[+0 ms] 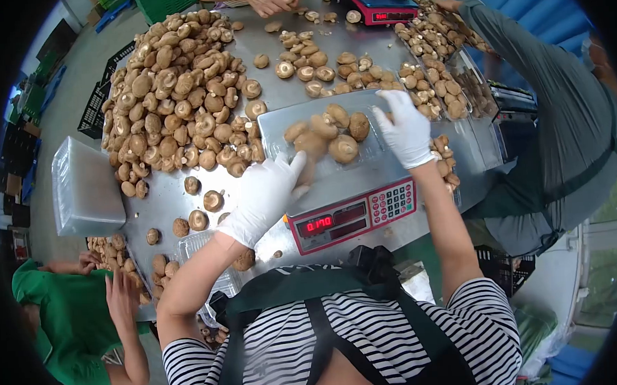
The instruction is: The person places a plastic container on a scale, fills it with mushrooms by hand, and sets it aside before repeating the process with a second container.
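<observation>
A red and silver scale [354,216] shows 0.170 on its display. On its platform, a clear plastic tray [374,155] holds several brown mushrooms [344,149]. My gloved left hand [267,194] is at the platform's left edge, its fingers around a blurred mushroom [311,145] over the tray's left side. My right hand [405,130], also gloved, touches the tray's right edge with thumb and fingers apart and nothing between them. Loose mushrooms [213,201] lie on the metal table left of my left hand.
A big mushroom pile [173,95] covers the table's back left. Stacked clear trays [88,188] stand at the left edge. Filled trays [445,90] line the right. Co-workers' hands [269,0] work at the far side; other people [80,326] stand left and right [553,113].
</observation>
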A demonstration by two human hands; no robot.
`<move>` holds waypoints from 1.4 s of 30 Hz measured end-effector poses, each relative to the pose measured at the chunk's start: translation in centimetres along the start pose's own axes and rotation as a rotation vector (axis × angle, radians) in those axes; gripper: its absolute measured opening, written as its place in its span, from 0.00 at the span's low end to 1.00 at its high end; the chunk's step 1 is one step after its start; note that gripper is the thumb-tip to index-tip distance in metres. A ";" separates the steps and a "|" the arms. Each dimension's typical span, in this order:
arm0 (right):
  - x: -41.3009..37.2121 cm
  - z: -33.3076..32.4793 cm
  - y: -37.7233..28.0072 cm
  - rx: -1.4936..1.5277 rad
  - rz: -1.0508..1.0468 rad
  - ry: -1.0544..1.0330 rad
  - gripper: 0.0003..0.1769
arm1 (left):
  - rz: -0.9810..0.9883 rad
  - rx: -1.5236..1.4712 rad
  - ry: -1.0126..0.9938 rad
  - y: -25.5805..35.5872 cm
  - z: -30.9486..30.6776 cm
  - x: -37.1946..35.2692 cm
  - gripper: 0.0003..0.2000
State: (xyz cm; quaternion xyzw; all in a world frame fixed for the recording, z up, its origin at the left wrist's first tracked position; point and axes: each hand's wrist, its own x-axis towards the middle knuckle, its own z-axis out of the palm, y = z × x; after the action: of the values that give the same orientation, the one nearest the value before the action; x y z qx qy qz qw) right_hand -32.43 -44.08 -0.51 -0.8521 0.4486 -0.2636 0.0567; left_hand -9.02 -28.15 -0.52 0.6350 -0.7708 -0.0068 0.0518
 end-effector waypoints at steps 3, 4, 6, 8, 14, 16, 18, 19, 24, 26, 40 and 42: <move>-2.6 3.7 -0.3 -0.208 -0.171 0.022 0.28 | 0.065 0.111 0.046 1.1 0.0 0.1 0.27; -3.2 4.3 -1.1 -0.061 -0.152 0.035 0.31 | 0.090 0.162 0.068 1.5 0.0 0.2 0.27; -3.5 4.0 -1.7 0.031 -0.203 0.038 0.33 | 0.103 0.219 0.133 2.0 0.5 0.5 0.24; -3.5 3.8 -1.3 0.068 -0.215 0.017 0.32 | 0.119 0.247 0.149 2.2 0.5 0.9 0.23; 0.7 2.6 -2.0 0.250 -0.233 0.033 0.26 | 0.176 0.424 0.127 3.2 0.1 1.6 0.16; 2.3 3.1 -2.9 0.184 -0.221 -0.105 0.24 | 0.212 0.435 0.081 3.4 0.2 2.0 0.14; 2.4 4.6 -2.5 0.094 -0.223 -0.217 0.23 | 0.257 0.345 0.043 2.7 0.0 2.2 0.13; 2.2 4.6 -2.5 0.116 -0.230 -0.202 0.23 | 0.273 0.247 0.033 1.9 -0.1 2.3 0.13; 2.1 3.6 -1.9 -0.038 -0.448 -0.095 0.22 | 0.031 -0.256 0.150 -1.8 -2.5 2.6 0.21; 1.7 4.2 -2.3 -0.102 -0.470 -0.113 0.21 | -0.024 -0.302 0.204 -2.3 -2.3 4.6 0.20; -0.5 5.0 -3.5 0.003 -0.459 -0.143 0.29 | -0.048 -0.518 0.311 -2.4 4.6 2.6 0.25; -0.5 4.9 -3.7 0.008 -0.475 -0.114 0.28 | -0.065 -0.556 0.356 -2.2 5.5 2.0 0.29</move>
State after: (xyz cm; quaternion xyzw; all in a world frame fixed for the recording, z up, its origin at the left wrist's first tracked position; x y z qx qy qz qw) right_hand -27.48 -42.23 -3.70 -0.9469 0.2305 -0.2230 0.0215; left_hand -7.78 -30.86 -6.03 0.6119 -0.6976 -0.1074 0.3570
